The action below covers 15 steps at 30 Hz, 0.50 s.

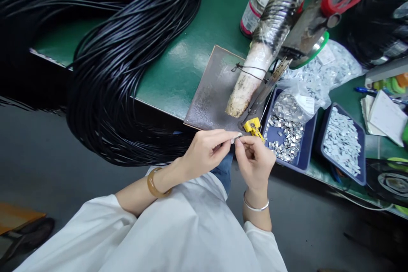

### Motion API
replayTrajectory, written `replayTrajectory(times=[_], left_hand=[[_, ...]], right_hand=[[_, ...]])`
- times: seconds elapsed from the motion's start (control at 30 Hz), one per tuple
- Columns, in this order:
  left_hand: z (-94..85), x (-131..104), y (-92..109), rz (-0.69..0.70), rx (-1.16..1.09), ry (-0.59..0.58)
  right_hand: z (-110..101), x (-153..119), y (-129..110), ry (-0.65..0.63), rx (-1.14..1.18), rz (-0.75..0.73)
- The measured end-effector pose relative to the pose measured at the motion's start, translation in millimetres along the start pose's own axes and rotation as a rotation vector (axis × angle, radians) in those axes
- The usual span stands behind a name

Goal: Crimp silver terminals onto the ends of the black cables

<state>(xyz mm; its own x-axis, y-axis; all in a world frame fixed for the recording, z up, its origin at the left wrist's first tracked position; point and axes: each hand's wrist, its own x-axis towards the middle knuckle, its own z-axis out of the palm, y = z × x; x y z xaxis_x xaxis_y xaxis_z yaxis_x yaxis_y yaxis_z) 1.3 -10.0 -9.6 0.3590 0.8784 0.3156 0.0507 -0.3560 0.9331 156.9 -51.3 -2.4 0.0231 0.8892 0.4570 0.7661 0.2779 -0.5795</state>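
My left hand [207,151] and my right hand [254,157] meet at the table's front edge, each closed in a pinch. Between their fingertips is a small whitish, shiny piece [236,137], too small to make out fully. Just beyond my fingers lies a yellow clip-like tool [253,126] beside a dark plate [208,93]. To the right of my right hand, a blue tray [306,153] holds small metal pieces [288,136] and a clear bag. A big bundle of black cables [105,80] hangs over the edge, left of my hands.
A wrapped duct [253,72] and a metal tool arm [295,42] reach over the plate. Behind stands a jar [251,15]. Another tray [363,165] of pale pieces, white paper [389,112] and a plastic bag [338,61] lie right on the green table [168,89].
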Motion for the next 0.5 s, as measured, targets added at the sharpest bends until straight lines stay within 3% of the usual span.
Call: replayTrajectory(times=[0.07,0.13,0.23,0.3,0.37,0.5], left_hand=[[0.5,-1,-1,0.079,0.032,0.034],[2.2,0,0,0.046,0.007,0.085],[4.4,4,2,-0.165,-0.132,0.105],[4.4,8,3,-0.298,-0.272,0.078],[3.6,12,3,-0.353,-0.383,0.06],[4.0,17,0,-0.375,-0.402,0.081]], right_hand=[[-1,-1,1,0.009,0.096,0.076],[-1,-1,1,0.118,0.182,0.12],[0,-1,1,0.379,0.286,0.108],[3,-1,2,0.477,0.293,0.064],[6,-1,5,0.482,0.231,-0.007],[10,-2,10,0.347,0.002,-0.165]])
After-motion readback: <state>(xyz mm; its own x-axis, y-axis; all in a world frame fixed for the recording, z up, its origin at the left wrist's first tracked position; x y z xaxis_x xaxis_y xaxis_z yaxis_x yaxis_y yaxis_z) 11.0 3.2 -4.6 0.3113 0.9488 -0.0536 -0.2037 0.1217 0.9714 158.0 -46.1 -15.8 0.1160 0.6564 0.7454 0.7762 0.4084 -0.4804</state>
